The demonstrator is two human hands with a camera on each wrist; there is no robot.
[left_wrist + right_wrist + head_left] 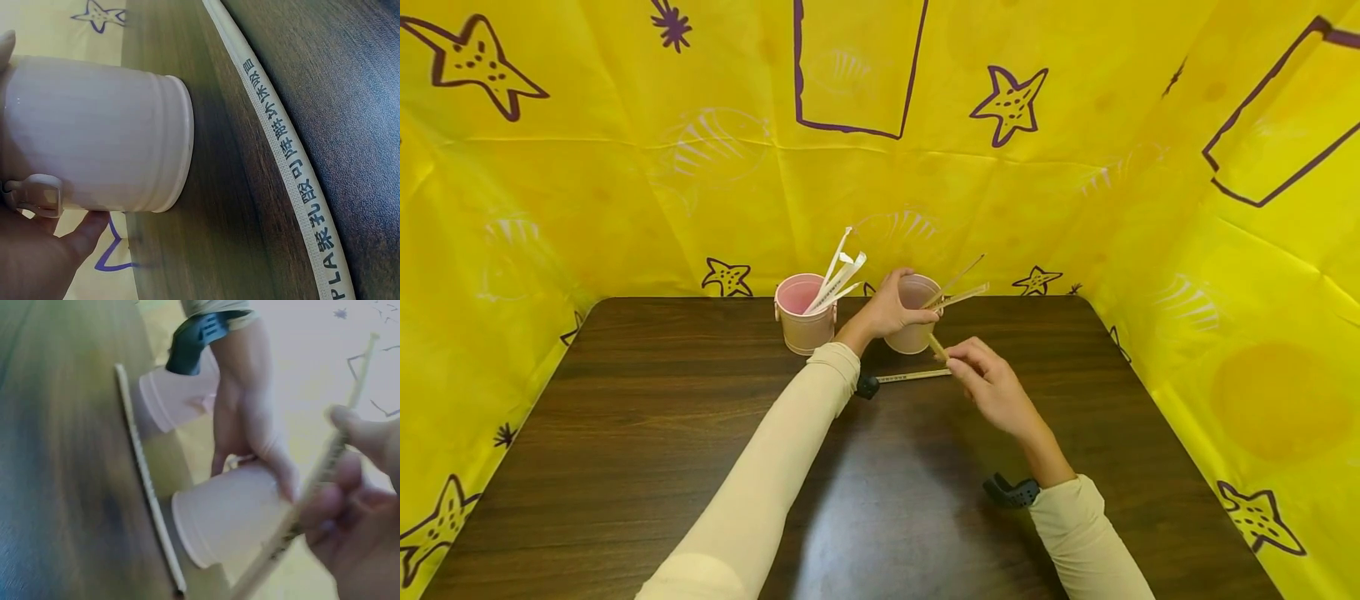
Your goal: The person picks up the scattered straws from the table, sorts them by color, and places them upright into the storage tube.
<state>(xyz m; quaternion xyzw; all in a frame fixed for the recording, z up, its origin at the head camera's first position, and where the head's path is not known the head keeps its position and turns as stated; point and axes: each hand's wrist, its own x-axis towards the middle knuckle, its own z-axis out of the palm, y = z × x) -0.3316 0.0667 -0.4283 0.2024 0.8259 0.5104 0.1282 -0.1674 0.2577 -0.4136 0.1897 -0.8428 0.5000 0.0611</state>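
My left hand [895, 308] grips the right-hand pink bucket [910, 337] around its rim and side, by a handle lug. Several thin tan sticks [962, 296] lean out of that bucket. In front of it, my right hand [992, 387] pinches a long, thin tan straw [938, 347] between thumb and fingers. Dark print runs along this straw in the blurred right wrist view, where it slants past the bucket. Another straw [275, 125], pale and printed with "PLA" and other characters, lies on the table in front of the bucket.
Left of my left hand stands a second pink bucket [805, 333], holding several white-wrapped straws [835, 283]. Both buckets are at the back edge of the dark wooden table [662, 433]. Yellow patterned cloth [625, 192] rises behind and along the sides.
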